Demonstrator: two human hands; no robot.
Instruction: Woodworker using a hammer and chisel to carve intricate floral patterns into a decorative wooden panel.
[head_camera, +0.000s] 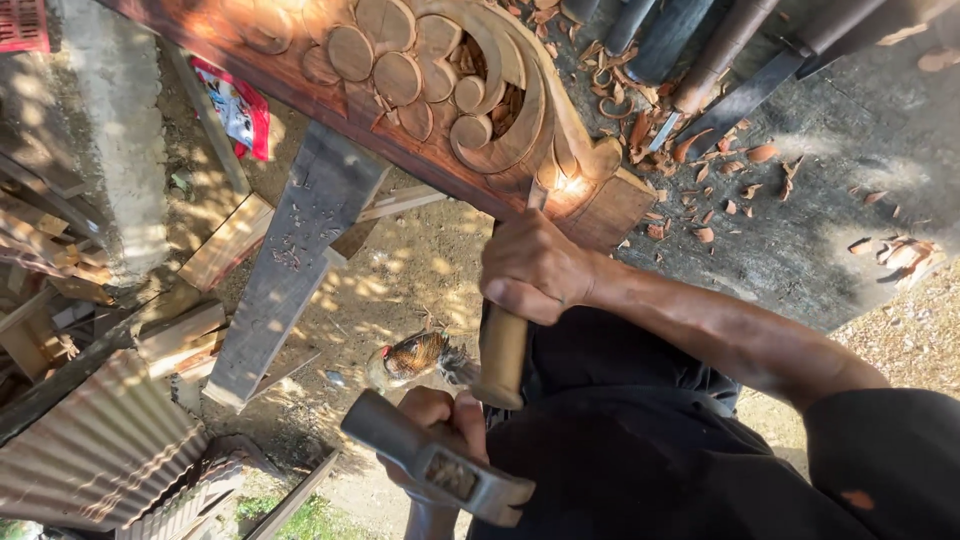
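Fingers of our right hand (535, 268) wrap tight round the chisel (503, 345), its long axis running near to far into the carved panel (440, 90), while our left hand (440, 415) grips the hammer (440, 462) just nearer, its fingers partly hidden.

The grey workbench top (800, 240) carries the carved reddish wood panel (430, 90) along its edge. Curled wood shavings (735, 190) lie scattered over the bench by the panel's end — more collect in the carved hollows. Several spare chisels (700, 70) rest at the far side, approx. parallel, blades toward the panel.
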